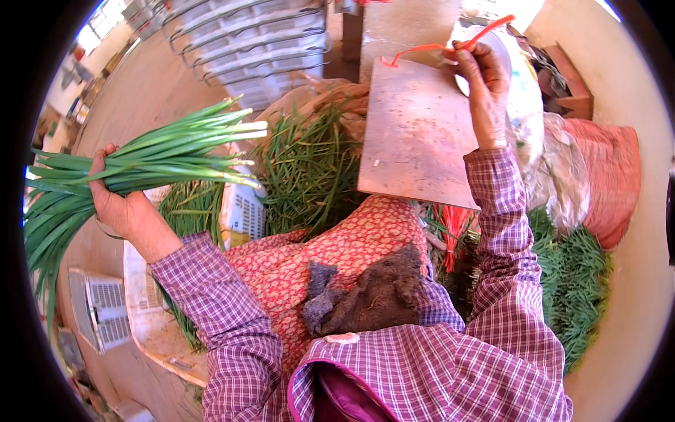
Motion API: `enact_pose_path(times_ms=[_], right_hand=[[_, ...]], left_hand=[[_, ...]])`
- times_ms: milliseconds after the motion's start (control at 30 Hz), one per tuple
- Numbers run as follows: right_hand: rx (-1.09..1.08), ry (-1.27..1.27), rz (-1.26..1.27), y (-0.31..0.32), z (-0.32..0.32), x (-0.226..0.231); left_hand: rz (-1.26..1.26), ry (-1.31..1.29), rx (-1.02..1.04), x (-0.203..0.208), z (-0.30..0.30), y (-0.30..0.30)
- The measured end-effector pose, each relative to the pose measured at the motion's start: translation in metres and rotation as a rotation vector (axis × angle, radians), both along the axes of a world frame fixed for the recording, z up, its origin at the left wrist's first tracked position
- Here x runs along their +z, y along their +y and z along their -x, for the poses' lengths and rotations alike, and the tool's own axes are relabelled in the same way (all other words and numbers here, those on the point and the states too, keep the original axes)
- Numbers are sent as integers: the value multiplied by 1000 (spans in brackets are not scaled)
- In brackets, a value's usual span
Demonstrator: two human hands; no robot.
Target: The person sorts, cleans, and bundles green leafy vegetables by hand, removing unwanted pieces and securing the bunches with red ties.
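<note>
My left hand (121, 202) is closed round a bunch of garlic chives (176, 144), raised at the left. Its pale cut ends point right and the green leaves droop left. At the upper right, my right hand (486, 81) pinches a thin red plastic tie (496, 28) between thumb and fingers. One end of the tie sticks up past the hand; the other trails left to the far edge of a worn flat board (418, 133). That board lies in front of me, just beyond my lap. A round white object (500, 43) is partly hidden behind my right hand.
Loose green leaves (309, 162) lie in a heap left of the board. Stacked white crates (260, 49) stand beyond. Red ties (455, 232) hang below the board's near edge. Bundled greens (573, 281) and a red sack (605, 176) line the right wall.
</note>
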State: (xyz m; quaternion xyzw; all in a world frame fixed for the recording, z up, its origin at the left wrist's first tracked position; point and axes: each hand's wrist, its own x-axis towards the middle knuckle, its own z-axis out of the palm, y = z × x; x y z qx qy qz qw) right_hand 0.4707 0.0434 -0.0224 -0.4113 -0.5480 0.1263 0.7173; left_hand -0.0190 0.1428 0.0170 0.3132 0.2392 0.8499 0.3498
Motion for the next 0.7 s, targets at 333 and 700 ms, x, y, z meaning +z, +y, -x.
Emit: enact_pose_path(times_ms=[333, 700], right_hand=[[-101, -572, 460, -67, -35, -143], [-124, -821, 378, -162, 9, -85]], left_hand=[[-150, 275, -176, 44, -140, -26], [-850, 1485, -213, 43, -398, -87]])
